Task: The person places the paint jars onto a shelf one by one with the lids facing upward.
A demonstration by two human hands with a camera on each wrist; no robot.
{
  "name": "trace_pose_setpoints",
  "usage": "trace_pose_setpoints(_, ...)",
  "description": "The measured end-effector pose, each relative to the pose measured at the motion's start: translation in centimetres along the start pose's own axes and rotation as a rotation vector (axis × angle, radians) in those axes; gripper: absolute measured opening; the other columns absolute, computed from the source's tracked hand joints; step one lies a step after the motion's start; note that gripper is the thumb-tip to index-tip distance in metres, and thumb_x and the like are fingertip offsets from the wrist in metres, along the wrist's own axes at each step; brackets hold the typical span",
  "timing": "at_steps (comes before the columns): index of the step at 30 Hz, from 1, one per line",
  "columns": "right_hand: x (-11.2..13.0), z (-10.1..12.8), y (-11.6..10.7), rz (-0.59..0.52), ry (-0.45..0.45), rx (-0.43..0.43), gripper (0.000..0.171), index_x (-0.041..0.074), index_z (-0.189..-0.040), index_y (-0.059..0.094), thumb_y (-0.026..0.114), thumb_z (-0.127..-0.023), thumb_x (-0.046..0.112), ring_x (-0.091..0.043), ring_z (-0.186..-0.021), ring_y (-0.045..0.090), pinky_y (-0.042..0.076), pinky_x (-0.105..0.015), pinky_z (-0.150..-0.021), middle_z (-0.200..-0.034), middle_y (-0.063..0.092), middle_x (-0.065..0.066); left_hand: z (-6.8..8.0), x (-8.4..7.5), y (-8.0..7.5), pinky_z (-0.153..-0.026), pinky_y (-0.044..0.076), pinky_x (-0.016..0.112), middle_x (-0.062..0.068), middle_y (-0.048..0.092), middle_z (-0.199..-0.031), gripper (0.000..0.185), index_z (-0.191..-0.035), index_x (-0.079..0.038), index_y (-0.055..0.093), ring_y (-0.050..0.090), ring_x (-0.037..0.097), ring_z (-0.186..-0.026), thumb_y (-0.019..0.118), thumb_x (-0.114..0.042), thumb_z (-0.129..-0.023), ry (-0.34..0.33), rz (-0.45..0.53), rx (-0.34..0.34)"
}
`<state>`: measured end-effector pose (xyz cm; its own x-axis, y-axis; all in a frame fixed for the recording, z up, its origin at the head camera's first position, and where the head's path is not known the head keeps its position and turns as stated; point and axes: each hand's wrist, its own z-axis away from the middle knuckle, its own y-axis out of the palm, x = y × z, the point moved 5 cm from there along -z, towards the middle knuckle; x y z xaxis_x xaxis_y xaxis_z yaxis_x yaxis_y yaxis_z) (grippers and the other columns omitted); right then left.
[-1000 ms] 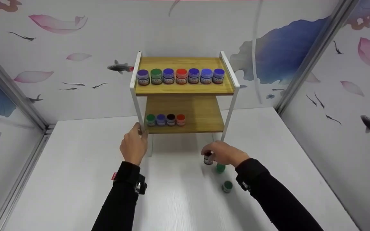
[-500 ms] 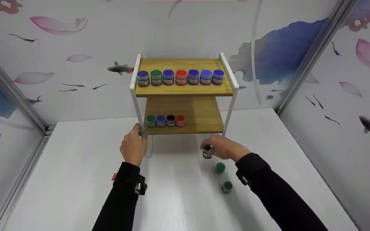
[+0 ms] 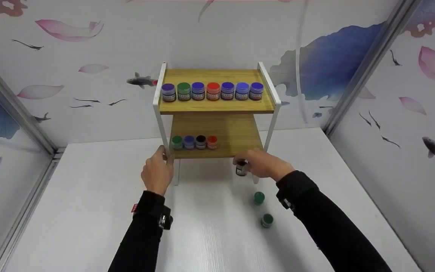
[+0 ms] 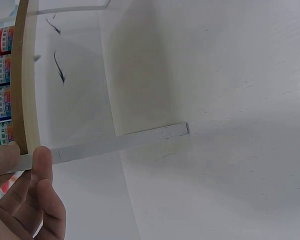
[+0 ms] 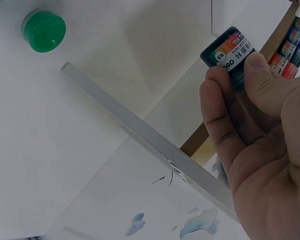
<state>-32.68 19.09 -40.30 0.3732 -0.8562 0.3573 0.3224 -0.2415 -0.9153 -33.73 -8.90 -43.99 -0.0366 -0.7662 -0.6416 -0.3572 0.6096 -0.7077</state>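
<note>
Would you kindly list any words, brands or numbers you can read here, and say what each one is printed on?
"deli": white brand letters on the label of the small paint jar held by the right hand.
Other print on that label: too small to read.
Labels on the shelf jars in the head view: too small and blurred to read.
Labels on the jars in the left wrist view: blurred, unreadable.
</note>
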Motion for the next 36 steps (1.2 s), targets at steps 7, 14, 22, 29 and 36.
trace_pose_setpoints(7,0.7,-0.4,-1.3,0.027,0.023,-0.006,0.027,0.014,-0.120,0.068,0.058,-0.096,0.007,-0.021,-0.097,0.057,0.050,-0.040,-0.094,-0.113,0.068,-0.006,0.0,0.1,0.0,-0.049,0.044,0.037,0.012,0.074,-0.097,0.016,-0.104,-0.010,0.063,0.067,0.029,-0.069,0.063,-0.023,-0.095,0.005,-0.005,-0.004)
trace_pose_setpoints(14,1.4,-1.3,-2.2,0.055,-0.035,-0.062,0.029,0.009,-0.122,0.065,0.058,-0.094,0.001,-0.022,-0.101,0.061,0.050,-0.042,-0.097,-0.114,0.068,-0.008,0.0,0.1,0.0,-0.049,0.042,0.033,0.011,0.074,-0.098,0.016,-0.103,-0.010,0.063,0.066,0.027,-0.067,0.062,-0.024,-0.095,-0.001,-0.007,0.006)
trace_pose_setpoints(22,2.1,-2.1,-2.7,0.124,-0.044,-0.112,0.028,0.007,-0.121,0.062,0.061,-0.094,0.004,-0.023,-0.102,0.062,0.051,-0.043,-0.097,-0.112,0.067,-0.010,0.0,-0.1,0.0,-0.053,0.045,0.036,0.012,0.074,-0.100,0.018,-0.108,-0.010,0.063,0.067,0.027,-0.071,0.062,-0.024,-0.095,-0.011,0.000,0.012)
trace_pose_setpoints(29,2.1,-3.3,-3.1,0.117,-0.017,-0.153,0.037,0.010,-0.131,0.058,0.060,-0.095,0.006,-0.026,-0.112,0.061,0.048,-0.044,-0.103,-0.122,0.065,-0.013,0.0,0.0,0.2,-0.050,0.043,0.034,0.011,0.074,-0.099,0.015,-0.105,-0.011,0.064,0.064,0.024,-0.067,0.062,-0.022,-0.095,-0.017,-0.004,0.003)
trace_pose_setpoints(36,1.9,-4.3,-3.1,0.132,-0.001,-0.186,0.037,0.011,-0.131,0.059,0.061,-0.094,0.008,-0.027,-0.112,0.061,0.046,-0.044,-0.104,-0.121,0.065,-0.012,-0.1,0.0,0.2,-0.048,0.037,0.030,0.010,0.074,-0.096,0.014,-0.103,-0.011,0.064,0.058,0.021,-0.063,0.062,-0.022,-0.095,-0.021,-0.007,-0.010)
